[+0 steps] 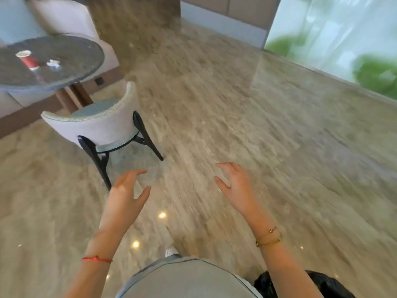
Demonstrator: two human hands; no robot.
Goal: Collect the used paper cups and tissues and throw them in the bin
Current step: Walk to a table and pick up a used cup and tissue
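A red and white paper cup (pixel 27 59) stands on the round dark table (pixel 75 52) at the upper left, with a crumpled white tissue (pixel 53 63) just to its right. My left hand (pixel 126 193) and my right hand (pixel 235 186) are stretched out over the floor at the centre of the view, far from the table, fingers spread and holding nothing. A black bin bag (pixel 322 284) shows at the bottom right, partly hidden behind my right forearm.
A pale upholstered chair (pixel 96 125) with black legs stands between me and the table. A light sofa (pixel 64 16) sits behind the table. Polished stone floor (pixel 236 125) stretches ahead; a glass wall (pixel 343 35) runs along the right. The view is motion-blurred.
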